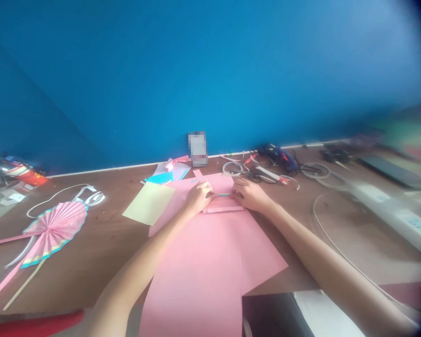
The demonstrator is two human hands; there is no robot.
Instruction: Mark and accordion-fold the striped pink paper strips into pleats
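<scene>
Large pink paper sheets [203,262] lie over the middle of the table and hang past its front edge. On their far part is a smaller folded pink strip [223,204] with a thin blue line along its top. My left hand [198,196] pinches the strip's left end, fingers closed. At its right end my right hand [251,193] has its fingers closed on the same strip. A pale yellow sheet [149,203] rests left of my left hand, partly over the pink paper. Blue paper [160,178] lies just behind it.
A pleated pink fan [54,229] with blue and yellow edging lies on the brown table [101,252] at left. Cables [233,168], a dark blue tool [282,158] and a white power strip [400,215] are at right. A blurred upright object [197,149] stands by the blue wall.
</scene>
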